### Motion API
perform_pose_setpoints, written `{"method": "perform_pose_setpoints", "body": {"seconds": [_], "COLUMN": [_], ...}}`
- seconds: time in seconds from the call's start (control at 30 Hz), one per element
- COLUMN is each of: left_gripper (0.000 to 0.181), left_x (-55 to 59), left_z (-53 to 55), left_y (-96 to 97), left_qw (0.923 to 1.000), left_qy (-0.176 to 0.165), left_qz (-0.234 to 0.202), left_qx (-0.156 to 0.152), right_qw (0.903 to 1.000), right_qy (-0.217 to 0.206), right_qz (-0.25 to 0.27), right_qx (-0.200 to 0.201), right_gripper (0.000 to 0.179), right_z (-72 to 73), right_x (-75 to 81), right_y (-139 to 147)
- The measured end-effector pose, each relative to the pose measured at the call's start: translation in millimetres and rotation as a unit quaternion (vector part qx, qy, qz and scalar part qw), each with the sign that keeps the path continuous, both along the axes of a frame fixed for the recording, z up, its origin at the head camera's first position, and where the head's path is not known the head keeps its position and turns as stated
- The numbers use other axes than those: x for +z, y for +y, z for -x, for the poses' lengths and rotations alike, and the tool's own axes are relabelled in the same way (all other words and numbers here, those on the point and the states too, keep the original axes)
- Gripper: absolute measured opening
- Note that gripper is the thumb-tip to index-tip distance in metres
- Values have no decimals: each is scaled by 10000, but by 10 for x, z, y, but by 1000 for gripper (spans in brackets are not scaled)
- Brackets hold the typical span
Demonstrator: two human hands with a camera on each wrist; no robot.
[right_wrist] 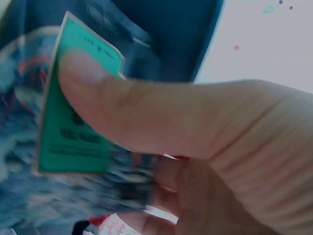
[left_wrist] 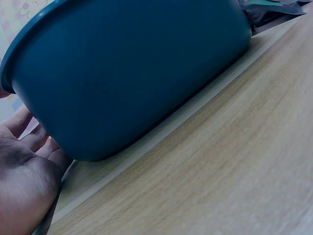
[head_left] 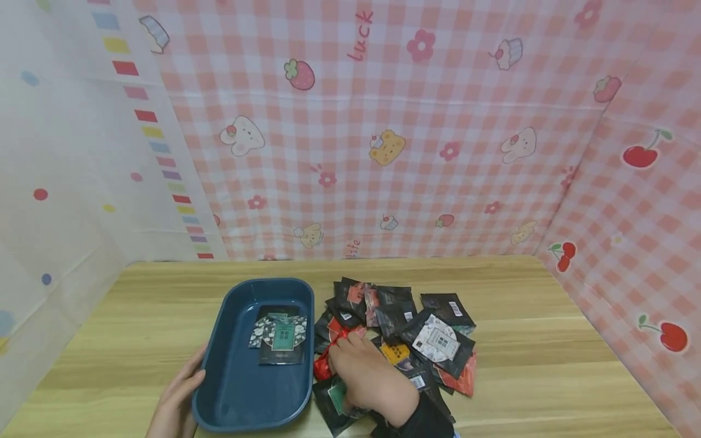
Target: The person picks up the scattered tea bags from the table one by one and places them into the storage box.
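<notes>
Green-label pkt [head_left: 335, 400] is in my R hand [head_left: 369, 377], just right of the tray, at the near-left edge of the pile. Got it pinched: thumb flat on the label, fingers curled behind, so that hand's closed on it; R wrist view is blurry but shows the thumb on green OK. Shiny red thing [head_left: 322, 368] sits by my R fingers, partly covered; can't tell if they touch it.

Blue tray [head_left: 249, 395] is on the table L of that, long side running away from me. Inside, approx mid & toward the far end, 2 pkts [head_left: 282, 350] overlap, green label up, white floral print showing at the sides. My L hand [head_left: 181, 392] is at the tray's L side, fingers loosely extended vs the outer wall, thumb by the rim; it's relaxed, not clenched.

Rest of the pile is R of the tray, mostly dark pkts overlapping: white-label pkt [head_left: 438, 344] on top at the R, yellow-label pkt [head_left: 395, 353] nr the middle, red pkt [head_left: 462, 377] poking out at the near R, barcode pkt [head_left: 449, 311] at the far R.

All on a wood-grain table [head_left: 547, 365]; pink check cloth [head_left: 350, 121] behind, w/ cartoon prints.
</notes>
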State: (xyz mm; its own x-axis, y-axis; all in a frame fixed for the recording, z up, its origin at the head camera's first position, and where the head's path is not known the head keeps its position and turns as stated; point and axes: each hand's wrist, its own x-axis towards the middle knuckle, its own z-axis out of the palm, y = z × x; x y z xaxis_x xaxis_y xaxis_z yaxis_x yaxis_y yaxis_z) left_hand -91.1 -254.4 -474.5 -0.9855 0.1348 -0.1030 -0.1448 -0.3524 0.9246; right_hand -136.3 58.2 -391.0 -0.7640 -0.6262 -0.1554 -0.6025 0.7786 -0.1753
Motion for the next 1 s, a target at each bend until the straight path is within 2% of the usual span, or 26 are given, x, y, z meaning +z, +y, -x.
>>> {"method": "perform_pose_setpoints", "body": {"seconds": [0.13, 0.27, 0.37, 0.5, 0.67, 0.83, 1.0], "left_gripper": [47, 60, 59, 49, 38, 38, 36], "left_x": [13, 28, 26, 13, -1, -15, -27], "left_z": [13, 39, 44, 39, 26, 11, 6], "left_y": [19, 38, 33, 16, 11, 8, -9], "left_qw": [9999, 9989, 9989, 9997, 9997, 9983, 9997], "left_qy": [-65, -256, -276, -104, 230, 397, 160], "left_qz": [141, 372, 365, 226, -59, -350, -104], "left_qx": [33, 112, 110, 60, -89, -232, -144], "right_qw": [9990, 9986, 9972, 9920, 9809, 9708, 9640], "right_qy": [-136, -71, -94, -96, 430, 930, 1313], "right_qz": [395, 498, 691, 1183, 1803, 2104, 2228], "right_qx": [-123, -170, -264, -438, -594, -684, -619], "right_gripper": [42, 40, 38, 36, 31, 23, 17], "right_z": [22, 31, 39, 72, 140, 208, 262], "right_x": [65, 156, 232, 312, 325, 313, 310], "right_y": [54, 129, 191, 283, 350, 239, 23]}}
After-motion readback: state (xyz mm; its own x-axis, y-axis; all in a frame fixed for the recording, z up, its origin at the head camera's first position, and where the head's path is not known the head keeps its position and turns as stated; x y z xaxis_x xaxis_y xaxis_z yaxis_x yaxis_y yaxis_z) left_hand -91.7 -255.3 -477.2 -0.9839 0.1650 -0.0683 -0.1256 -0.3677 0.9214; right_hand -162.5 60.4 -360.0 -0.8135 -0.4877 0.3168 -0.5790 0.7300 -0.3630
